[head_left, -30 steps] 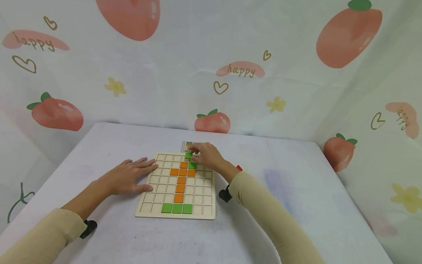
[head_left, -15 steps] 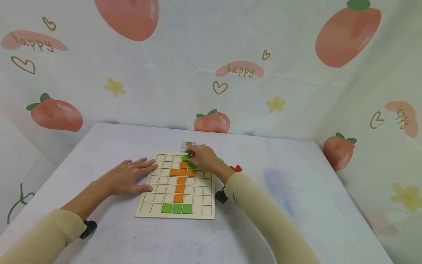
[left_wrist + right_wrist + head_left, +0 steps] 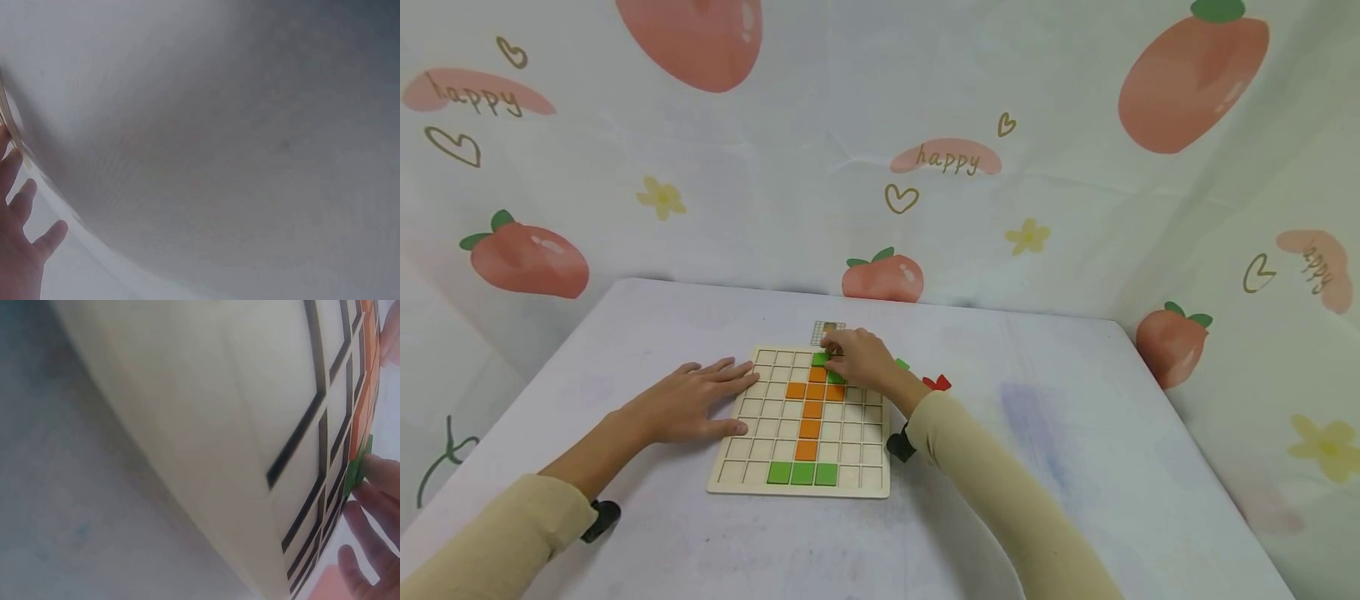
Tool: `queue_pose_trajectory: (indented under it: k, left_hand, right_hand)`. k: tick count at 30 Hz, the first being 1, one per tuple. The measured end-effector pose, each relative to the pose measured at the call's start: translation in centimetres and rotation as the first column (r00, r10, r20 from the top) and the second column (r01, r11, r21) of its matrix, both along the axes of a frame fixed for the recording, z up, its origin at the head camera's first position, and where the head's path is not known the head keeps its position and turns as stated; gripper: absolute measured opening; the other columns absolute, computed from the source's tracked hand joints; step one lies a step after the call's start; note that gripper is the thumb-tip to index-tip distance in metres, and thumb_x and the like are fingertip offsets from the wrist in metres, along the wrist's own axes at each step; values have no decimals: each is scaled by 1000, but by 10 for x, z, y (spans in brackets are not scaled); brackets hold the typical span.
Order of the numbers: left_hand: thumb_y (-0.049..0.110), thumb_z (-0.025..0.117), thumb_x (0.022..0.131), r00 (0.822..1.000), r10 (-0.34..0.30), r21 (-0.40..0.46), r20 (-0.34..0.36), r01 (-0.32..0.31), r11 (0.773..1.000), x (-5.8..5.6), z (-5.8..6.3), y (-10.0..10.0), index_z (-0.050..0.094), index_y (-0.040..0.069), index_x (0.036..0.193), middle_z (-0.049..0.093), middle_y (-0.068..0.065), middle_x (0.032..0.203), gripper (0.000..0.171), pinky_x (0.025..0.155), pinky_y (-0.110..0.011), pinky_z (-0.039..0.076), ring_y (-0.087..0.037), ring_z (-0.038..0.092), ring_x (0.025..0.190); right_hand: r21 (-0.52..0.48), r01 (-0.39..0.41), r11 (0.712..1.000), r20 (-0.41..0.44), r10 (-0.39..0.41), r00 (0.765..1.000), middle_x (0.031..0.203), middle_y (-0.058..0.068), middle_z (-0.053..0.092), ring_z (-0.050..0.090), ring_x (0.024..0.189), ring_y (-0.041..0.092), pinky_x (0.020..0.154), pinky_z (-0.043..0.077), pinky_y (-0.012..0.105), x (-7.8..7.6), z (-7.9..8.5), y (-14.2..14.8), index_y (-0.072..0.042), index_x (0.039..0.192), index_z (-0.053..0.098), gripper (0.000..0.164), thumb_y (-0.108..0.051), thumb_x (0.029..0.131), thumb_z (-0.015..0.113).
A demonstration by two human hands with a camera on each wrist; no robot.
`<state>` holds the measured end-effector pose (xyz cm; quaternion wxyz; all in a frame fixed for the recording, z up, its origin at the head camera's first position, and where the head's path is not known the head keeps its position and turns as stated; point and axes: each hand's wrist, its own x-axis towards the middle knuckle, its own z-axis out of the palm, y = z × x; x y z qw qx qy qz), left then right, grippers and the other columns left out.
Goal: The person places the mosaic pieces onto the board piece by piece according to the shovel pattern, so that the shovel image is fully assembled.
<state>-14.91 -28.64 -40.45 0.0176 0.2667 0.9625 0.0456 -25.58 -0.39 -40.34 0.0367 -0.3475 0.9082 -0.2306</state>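
Note:
A pale wooden grid board lies on the table. Orange square tiles form a cross shape on it, and three green tiles fill part of the front row. At the far edge, my right hand pinches a green square tile at a top-row cell, above the top orange tile. Another green tile sits just below those fingers, partly covered. My left hand is spread flat, its fingertips resting on the board's left edge; the left wrist view shows these fingers at the rim.
A small pattern card lies just behind the board, partly covered by the right hand. Red pieces and a green piece lie right of the board, near the right forearm. A fruit-printed cloth hangs behind the table.
My right hand has moved slightly left, bringing the green tile from the board's far edge down to the top-row cell. My left hand stays put.

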Motion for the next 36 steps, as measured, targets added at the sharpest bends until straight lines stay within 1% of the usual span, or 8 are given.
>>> queue_pose_trajectory:
  k: [8,18,22,27,31,36]
  left_hand:
    - [69,54,89,1000,14,-1,14,-14,1000,0,0,1,47,11,149,44,-9,154,84,103,-65,37,-40,38,141]
    - [70,54,89,1000,17,-6,3,-17,1000,-1,-2,1,48,12,149,45,-9,153,83,102,-66,37,-40,39,141]
    - [70,54,89,1000,20,-5,5,-20,1000,-1,-3,1,47,13,149,45,-9,153,84,102,-65,37,-40,38,141]
    - [70,54,89,1000,15,-9,2,-15,1000,0,-2,1,47,12,149,45,-9,153,84,102,-65,37,-41,39,140]
    - [70,54,89,1000,14,-11,3,-14,1000,0,-1,1,48,12,149,45,-9,153,84,102,-64,38,-41,39,140]
    - [71,53,89,1000,17,-16,9,-17,1000,0,0,2,47,12,149,45,-9,153,84,102,-65,37,-41,38,140]
  right_hand:
    - [-3,3,1000,2,-3,1000,112,5,72,67,102,16,94,51,33,-1,0,0,-7,120,69,30,-19,93,72]
    - [-7,4,1000,-17,-4,1000,108,4,73,67,98,16,90,52,31,-2,-2,0,-7,119,70,29,-19,93,72]
    - [-4,-4,1000,-7,4,1000,111,4,73,67,100,16,91,52,32,-1,1,3,-8,121,69,30,-20,93,72]
    - [-20,-2,1000,15,3,1000,116,5,72,67,104,19,92,52,36,-2,8,15,-7,124,68,32,-17,94,70]
    - [-24,20,1000,-9,-20,1000,114,6,72,67,103,20,93,51,39,-8,13,31,-5,123,68,33,-18,93,72]
    - [-14,58,998,-27,-58,998,112,5,73,67,103,19,94,51,39,-15,13,58,-5,122,69,34,-19,92,74]
